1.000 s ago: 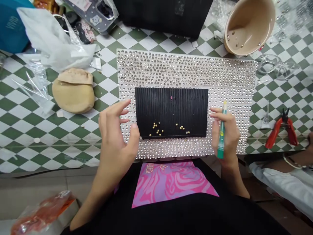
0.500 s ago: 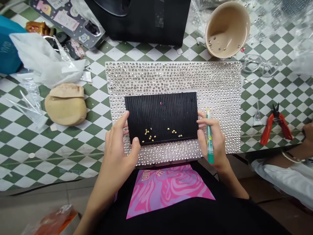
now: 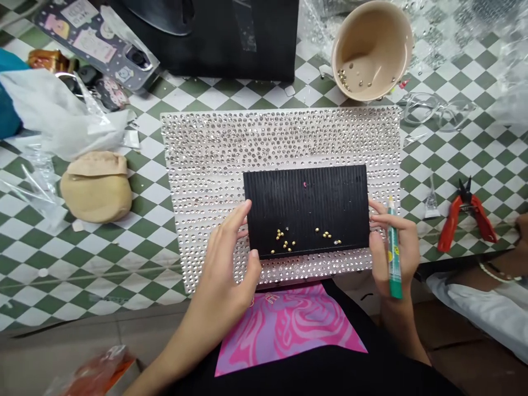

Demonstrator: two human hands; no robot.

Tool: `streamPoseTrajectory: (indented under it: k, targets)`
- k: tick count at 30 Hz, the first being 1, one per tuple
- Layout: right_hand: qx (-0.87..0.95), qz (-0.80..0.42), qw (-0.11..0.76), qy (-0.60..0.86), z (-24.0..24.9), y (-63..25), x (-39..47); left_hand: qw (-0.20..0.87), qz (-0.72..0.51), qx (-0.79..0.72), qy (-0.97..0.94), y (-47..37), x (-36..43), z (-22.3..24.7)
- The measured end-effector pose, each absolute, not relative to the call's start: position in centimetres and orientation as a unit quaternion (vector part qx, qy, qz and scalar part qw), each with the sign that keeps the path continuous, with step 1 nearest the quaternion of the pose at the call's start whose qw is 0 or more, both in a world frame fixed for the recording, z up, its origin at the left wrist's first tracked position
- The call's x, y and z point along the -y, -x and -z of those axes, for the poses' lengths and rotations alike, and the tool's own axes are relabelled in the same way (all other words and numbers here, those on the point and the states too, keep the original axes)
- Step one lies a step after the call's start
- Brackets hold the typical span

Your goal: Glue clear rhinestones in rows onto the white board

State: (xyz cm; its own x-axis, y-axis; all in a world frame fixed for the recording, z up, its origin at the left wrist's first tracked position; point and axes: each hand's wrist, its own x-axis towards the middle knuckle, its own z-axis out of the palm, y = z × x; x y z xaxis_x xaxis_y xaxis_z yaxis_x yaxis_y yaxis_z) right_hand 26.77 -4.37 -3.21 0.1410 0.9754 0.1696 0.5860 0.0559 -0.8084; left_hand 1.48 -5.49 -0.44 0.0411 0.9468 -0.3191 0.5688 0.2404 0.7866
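A black ridged tray [image 3: 307, 206] is held between my two hands above a white board [image 3: 206, 165] covered with rows of silver rhinestones. Several gold beads [image 3: 280, 235] lie near the tray's lower edge, and a small pink piece [image 3: 304, 184] sits near its top. My left hand [image 3: 231, 256] grips the left edge, thumb at the lower corner. At the right edge, my right hand [image 3: 394, 247] grips the tray with its fingertips and also holds a green pen-like tool [image 3: 394, 250], light tip upward.
A beige cup [image 3: 373, 49] with loose stones stands behind the board. Red-handled pliers [image 3: 466, 212] and clear glasses [image 3: 437, 110] lie right. A tan pouch [image 3: 97, 190] lies left; a black box [image 3: 231, 44] is behind. Another person's arm [image 3: 499, 264] is at far right.
Both hands have moved to the right with the black tray, which is now over the board's right part. The green tool has moved along in my right hand. The view has shifted slightly.
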Motion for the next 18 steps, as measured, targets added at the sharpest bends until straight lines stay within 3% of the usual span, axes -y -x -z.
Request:
streamPoseTrajectory:
  k: [9,15,18]
  targets:
    - [0.607,-0.227,0.399,0.649,3.5,-29.0,3.8,0.442,-0.207,-0.649,-0.584,-3.7,4.4,0.8]
    - [0.637,-0.213,0.331,0.662,3.5,-29.7,3.4,0.444,-0.209,-0.661,-0.568,-4.0,3.8,1.5]
    - [0.625,-0.203,0.356,0.664,3.2,-30.1,2.6,0.431,-0.204,-0.666,-0.573,-2.8,3.2,1.6]
